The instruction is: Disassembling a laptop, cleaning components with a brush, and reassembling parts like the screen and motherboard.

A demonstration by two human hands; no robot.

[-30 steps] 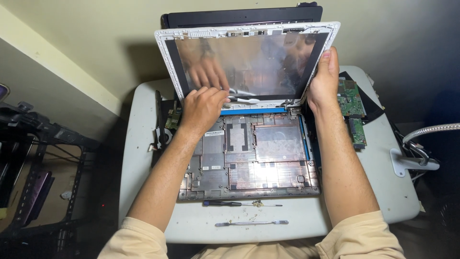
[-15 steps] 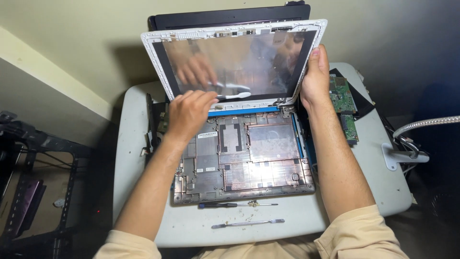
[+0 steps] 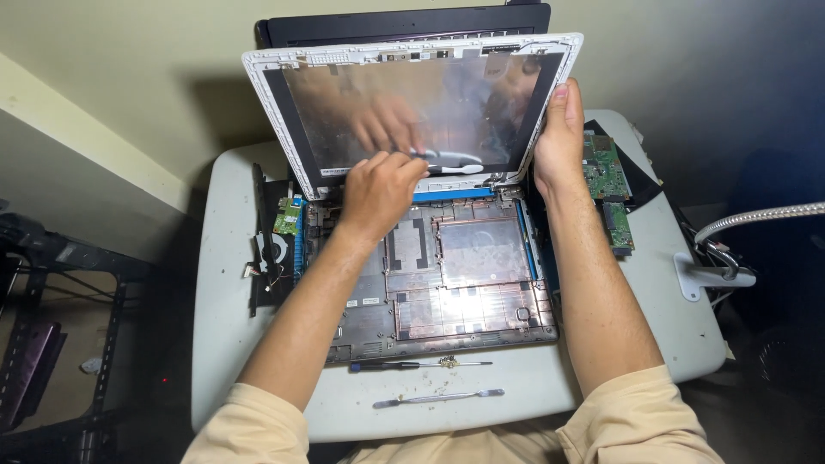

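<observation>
Tilted further upright than before, the white-framed screen panel (image 3: 412,107) is gripped by the right hand (image 3: 559,142) while the left hand's (image 3: 378,193) curled fingers work its hinge, needing a careful lift.

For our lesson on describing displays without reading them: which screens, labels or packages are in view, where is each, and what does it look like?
White-framed laptop screen panel: propped upright at the table's back, rectangular, glossy grey, reflecting a hand; right hand grips its right edge, left hand at its lower edge.
Small white stickers: on the opened grey laptop base, rectangular.
No packages.
</observation>
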